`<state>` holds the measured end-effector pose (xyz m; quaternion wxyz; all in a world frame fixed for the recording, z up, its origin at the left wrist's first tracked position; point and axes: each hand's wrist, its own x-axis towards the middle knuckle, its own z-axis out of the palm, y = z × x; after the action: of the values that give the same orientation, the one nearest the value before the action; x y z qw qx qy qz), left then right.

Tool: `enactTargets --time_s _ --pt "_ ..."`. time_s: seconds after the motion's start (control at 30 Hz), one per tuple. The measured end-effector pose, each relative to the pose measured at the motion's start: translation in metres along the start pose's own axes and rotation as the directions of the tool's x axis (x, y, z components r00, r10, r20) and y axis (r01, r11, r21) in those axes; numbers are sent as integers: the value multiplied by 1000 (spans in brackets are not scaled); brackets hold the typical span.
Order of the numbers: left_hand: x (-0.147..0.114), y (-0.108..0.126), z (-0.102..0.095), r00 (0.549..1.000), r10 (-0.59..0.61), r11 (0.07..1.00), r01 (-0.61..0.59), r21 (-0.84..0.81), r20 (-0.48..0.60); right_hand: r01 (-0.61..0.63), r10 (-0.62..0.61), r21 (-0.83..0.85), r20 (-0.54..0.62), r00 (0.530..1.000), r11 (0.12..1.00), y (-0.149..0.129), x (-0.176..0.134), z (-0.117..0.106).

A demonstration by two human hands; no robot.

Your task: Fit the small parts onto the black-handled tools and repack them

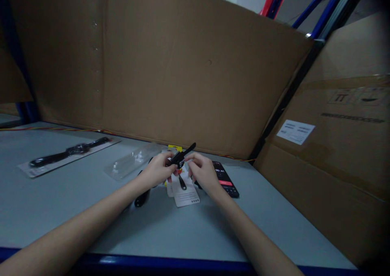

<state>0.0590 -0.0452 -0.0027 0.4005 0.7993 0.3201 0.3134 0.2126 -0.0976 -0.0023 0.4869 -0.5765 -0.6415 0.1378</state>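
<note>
My left hand (159,168) is closed around the middle of a black spokeshave-like tool (189,148), whose slim handle points up and to the right. Small metal parts show at the tool's middle. The bent fingers of my right hand (202,171) pinch at that metal part from the right. Under my hands lies a white printed card (187,194) with a dark handle shape on it. A rounded black handle end (140,200) shows below my left wrist; whether it belongs to the held tool is hidden.
Left on the grey table (152,235) lies a similar black tool in clear packaging (71,152). Nearer my left hand is an empty clear plastic shell (131,162). A phone (227,180) with a running timer lies by my right hand. Cardboard (183,72) walls the back; a large carton (341,146) stands right.
</note>
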Motion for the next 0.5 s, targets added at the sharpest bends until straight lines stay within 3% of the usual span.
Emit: enactTargets --time_s 0.1,0.17,0.3,0.4,0.5 --pt "2 -2 0 1000 -9 999 9 -48 -4 -48 25 189 122 992 981 -1 0 3" --pt "2 -2 -1 1000 -15 997 15 -73 0 -19 -11 183 160 987 983 -2 -1 3" --pt "3 -2 -3 1000 -22 994 22 -110 0 108 -102 -72 86 991 992 -5 -3 -3" --pt "4 -1 -3 999 -37 991 36 -132 -5 196 -201 -312 13 979 930 -7 -4 -7" --pt "4 0 -4 998 -69 987 66 -148 -10 230 -252 -412 2 968 882 -9 -5 -9"
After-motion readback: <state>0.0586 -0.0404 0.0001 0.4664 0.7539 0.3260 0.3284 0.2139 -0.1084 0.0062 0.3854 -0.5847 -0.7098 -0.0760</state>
